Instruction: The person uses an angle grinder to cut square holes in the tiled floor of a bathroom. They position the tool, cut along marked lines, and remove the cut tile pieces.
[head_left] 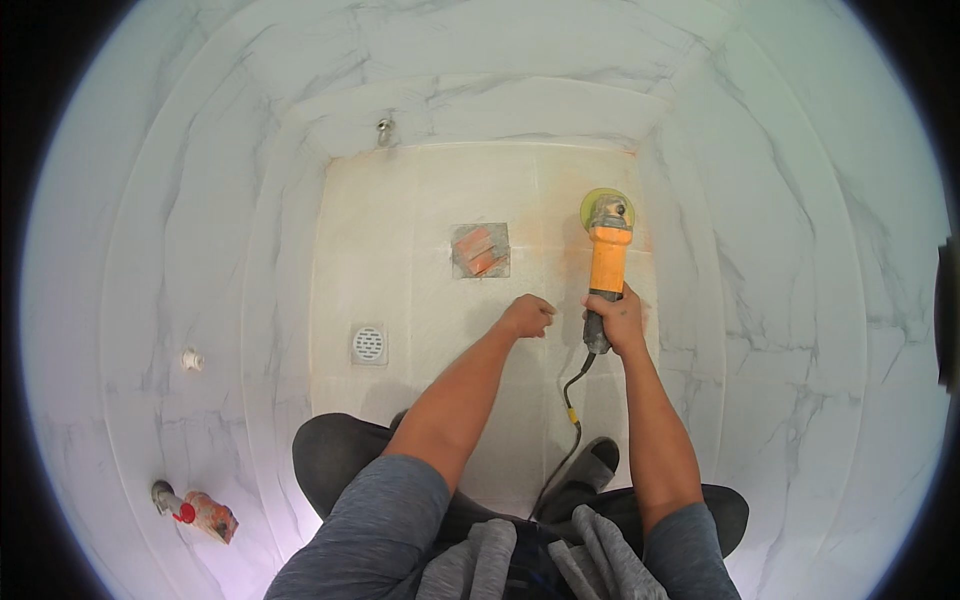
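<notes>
The right hand (617, 316) is gripping one orange grinder (608, 262) with one disc (588, 211) while the left hand (528, 316) is curling, contents unclear.

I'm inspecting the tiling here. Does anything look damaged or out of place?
Yes: flat reddish-orange pieces lie askew on a grey square patch interrupting the pale tiled floor; orange stains discolour it near the orange-and-black angle grinder.

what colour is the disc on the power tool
The disc on the power tool is yellow-green, as the head view shows.
</notes>
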